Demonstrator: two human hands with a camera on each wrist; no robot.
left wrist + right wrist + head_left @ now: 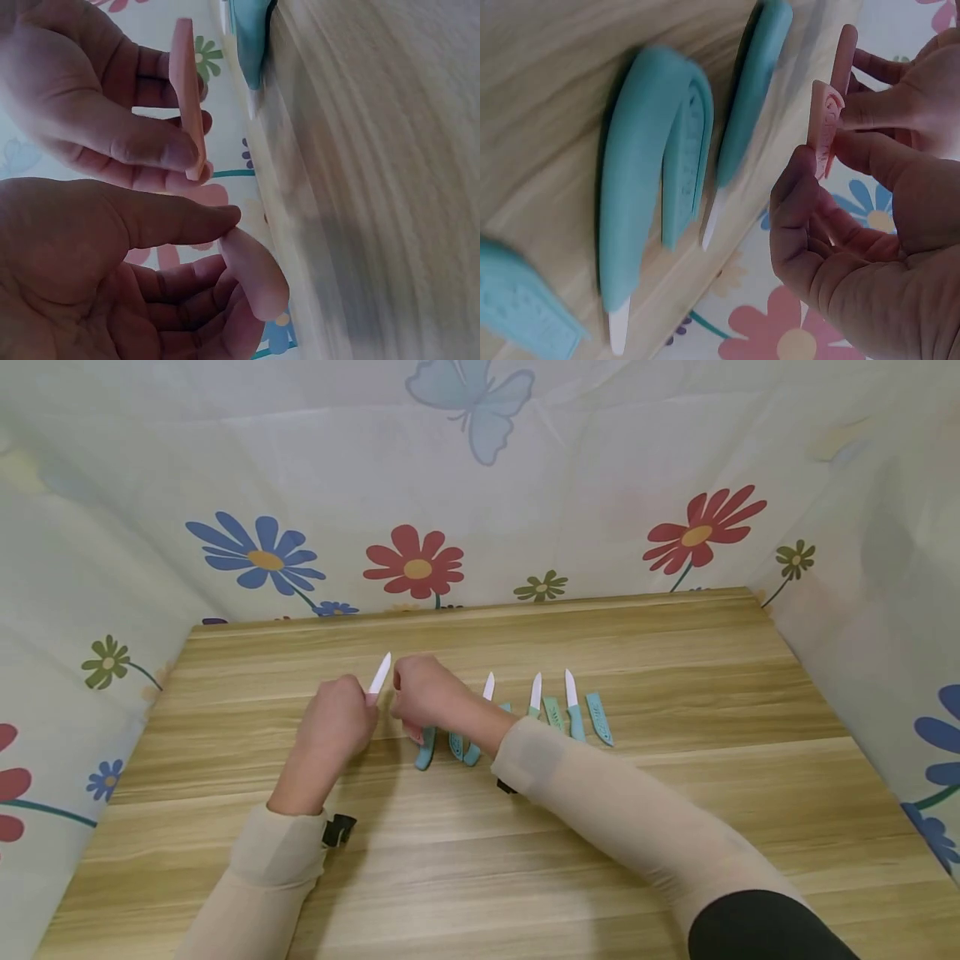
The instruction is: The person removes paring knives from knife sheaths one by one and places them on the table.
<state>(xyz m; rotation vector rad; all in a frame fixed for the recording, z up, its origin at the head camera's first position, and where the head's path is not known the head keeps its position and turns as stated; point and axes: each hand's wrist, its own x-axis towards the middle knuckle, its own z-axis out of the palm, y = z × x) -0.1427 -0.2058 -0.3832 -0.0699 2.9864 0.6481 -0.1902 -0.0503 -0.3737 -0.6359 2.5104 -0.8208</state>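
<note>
My left hand (333,718) grips a paring knife (256,276) by its pink handle, its white blade pointing up and away in the head view. Just to the right, my right hand (438,693) pinches a pink blade sheath (826,120) with raised lettering between thumb and fingers. Both items are held above the table, close together but apart in the left wrist view. The right wrist view shows the knife handle behind the sheath. Fingers hide part of the knife in each view.
On the wooden table (420,860) to the right lie several white-bladed knives with teal or green handles, such as a teal-handled knife (575,718), beside matching sheaths, including a blue sheath (599,718). My right forearm partly covers the row. A floral curtain (585,468) surrounds the table.
</note>
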